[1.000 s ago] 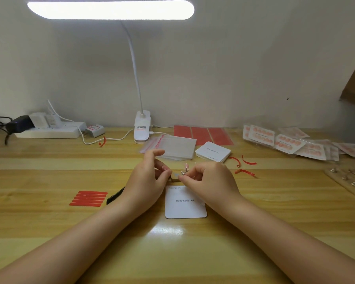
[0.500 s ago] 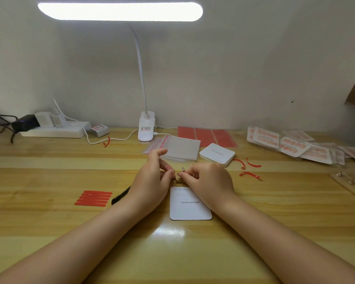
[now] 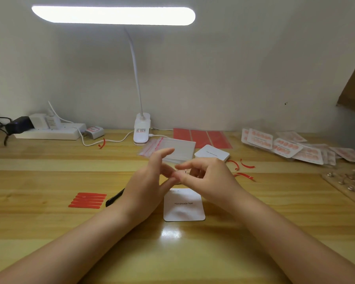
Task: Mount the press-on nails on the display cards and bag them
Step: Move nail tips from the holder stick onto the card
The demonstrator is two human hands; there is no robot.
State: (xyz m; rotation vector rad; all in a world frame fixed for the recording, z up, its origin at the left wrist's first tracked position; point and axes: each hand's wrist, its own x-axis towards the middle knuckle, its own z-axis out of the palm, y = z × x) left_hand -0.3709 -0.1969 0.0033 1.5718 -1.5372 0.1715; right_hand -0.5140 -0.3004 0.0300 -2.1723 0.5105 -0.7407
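A: Step in hand? Both hands meet just above the far edge of the white card (image 3: 184, 206), which lies flat on the table (image 3: 49, 232) printed side up.

B: I judge it as mounting, early. The card face shows print only, no nails on it that I can make out. The left hand (image 3: 150, 181) has its forefinger stretched out and thumb reaching toward the right hand (image 3: 205, 177); the right fingers are curled, tips pinched together. Something small and glinting sits between the 2 hands, probably a nail (image 3: 185, 171), but too small to say which hand holds it.

A: Next move?

B: Likely a fine placement: bring the piece down to the card's far edge, square it, press. Risk as I see it: a small part slipping from the fingertips.

A: Containers?

B: Clear bags (image 3: 172, 149) with red seal strips lie stacked beyond the hands; I see nothing in them. To the right, a pile of bagged cards (image 3: 285, 147) with pink nails showing through, so some sets look finished. A stack of blank cards (image 3: 212, 153) sits just beside the clear bags.

A: Other stock?

B: 5 red strips (image 3: 87, 200) left of the card, red sheets (image 3: 201, 137) at the back, a studded board (image 3: 348, 184) at the right edge.
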